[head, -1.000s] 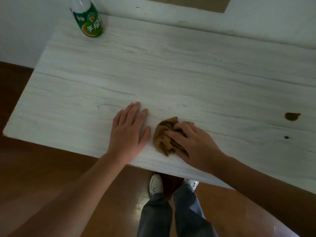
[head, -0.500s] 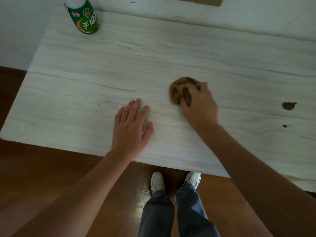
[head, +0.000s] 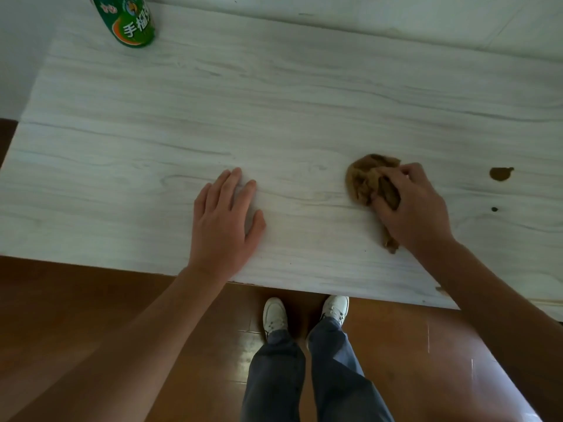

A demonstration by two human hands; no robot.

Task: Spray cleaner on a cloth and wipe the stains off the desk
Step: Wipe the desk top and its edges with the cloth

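Note:
My right hand grips a crumpled brown cloth and presses it onto the pale wood-grain desk, right of centre. A brown stain lies on the desk just right of that hand, and a small dark spot sits below it. My left hand rests flat on the desk near its front edge, fingers straight. The green cleaner bottle stands at the far left corner, its top cut off by the frame.
The desk backs onto a white wall. Its front edge runs above a brown wooden floor. My legs in blue jeans and white shoes stand under the front edge.
My right hand has swept the cloth from the front centre of the desk away and then right, toward the brown stain. My left hand has stayed flat in place.

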